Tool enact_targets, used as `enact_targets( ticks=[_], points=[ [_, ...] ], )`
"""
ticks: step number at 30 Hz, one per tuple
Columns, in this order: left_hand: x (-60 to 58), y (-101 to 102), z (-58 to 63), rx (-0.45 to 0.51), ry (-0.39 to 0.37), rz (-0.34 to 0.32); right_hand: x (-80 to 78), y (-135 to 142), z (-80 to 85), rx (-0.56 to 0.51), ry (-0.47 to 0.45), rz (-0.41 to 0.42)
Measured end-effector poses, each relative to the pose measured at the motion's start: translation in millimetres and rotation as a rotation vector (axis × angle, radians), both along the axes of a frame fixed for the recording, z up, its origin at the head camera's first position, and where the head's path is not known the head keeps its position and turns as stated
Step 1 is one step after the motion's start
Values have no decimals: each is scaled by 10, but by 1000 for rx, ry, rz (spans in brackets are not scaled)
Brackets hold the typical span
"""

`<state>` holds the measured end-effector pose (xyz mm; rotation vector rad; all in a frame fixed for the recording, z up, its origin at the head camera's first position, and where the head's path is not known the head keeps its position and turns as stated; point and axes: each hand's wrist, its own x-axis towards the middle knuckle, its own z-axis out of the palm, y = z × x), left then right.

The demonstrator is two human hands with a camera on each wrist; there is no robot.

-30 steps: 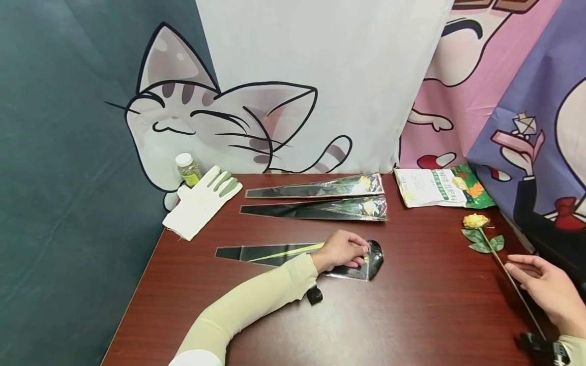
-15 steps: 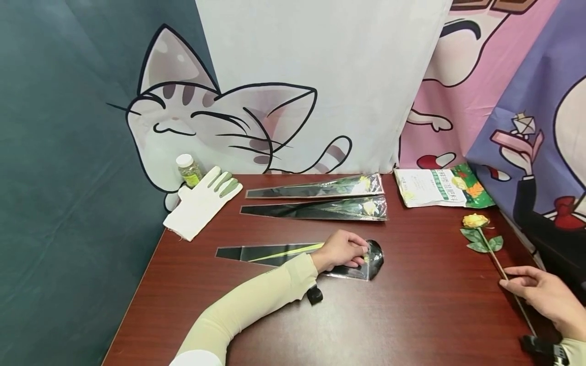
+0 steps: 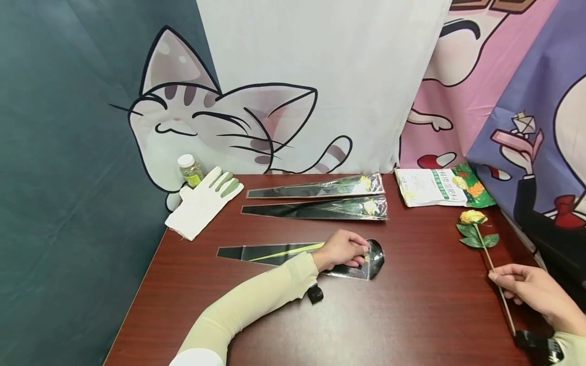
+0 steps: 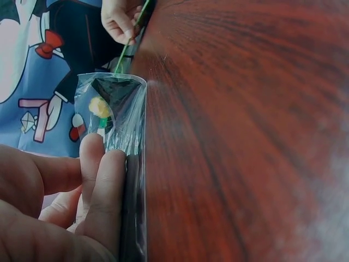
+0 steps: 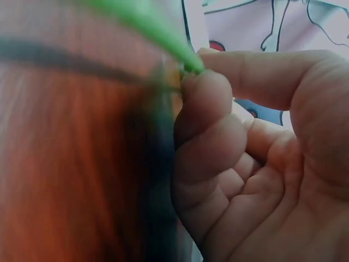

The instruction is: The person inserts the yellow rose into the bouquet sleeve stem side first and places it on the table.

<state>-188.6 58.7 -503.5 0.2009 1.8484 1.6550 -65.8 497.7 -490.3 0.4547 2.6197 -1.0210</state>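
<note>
A flat, tapered black-and-clear flower sleeve with a yellow strip lies across the table, its wide end to the right. My left hand pinches the clear film near that wide end, where the mouth gapes in the left wrist view. A yellow patch shows through the film there; I cannot tell whether it belongs to the sleeve. At the table's right side my right hand pinches the stem of a yellow rose, whose bloom points away from me. Up close in the right wrist view, the green stem meets thumb and finger.
Behind the sleeve lie two wrapped yellow roses, one farther back and one nearer. A white-and-green packet stands back right. At back left are a white glove and a lidded jar. Printed cloth hangs behind the table.
My right hand has closed its fingers on the rose stem and shifted it a little to the left. My left hand stays in place on the sleeve.
</note>
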Motion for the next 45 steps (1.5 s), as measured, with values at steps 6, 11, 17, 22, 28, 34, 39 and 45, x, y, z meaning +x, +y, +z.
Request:
enact_targets(
  ticks=[6, 11, 17, 22, 28, 34, 39, 45],
  points=[
    [-13, 0, -4, -2, 5, -1, -109, -172, 62, -72, 45, 57],
    [-15, 4, -12, 5, -2, -7, -204, -332, 77, -138, 89, 125],
    [-15, 21, -29, 5, -11, -5, -362, -537, 150, -158, 118, 179],
    [-17, 24, -28, 5, -15, -11, -492, -707, 196, -152, 153, 216],
    [-19, 25, -26, 3, -13, -14, -641, -892, 229, -151, 177, 240],
    [-29, 21, -27, 2, -16, 4, -781, -1133, 278, -200, 204, 218],
    [-31, 26, -25, -2, -17, 1, -856, -1351, 244, -283, 237, 176],
    [-22, 24, -29, -9, -15, 2, -941, -1589, 203, -357, 259, 164]
  ],
)
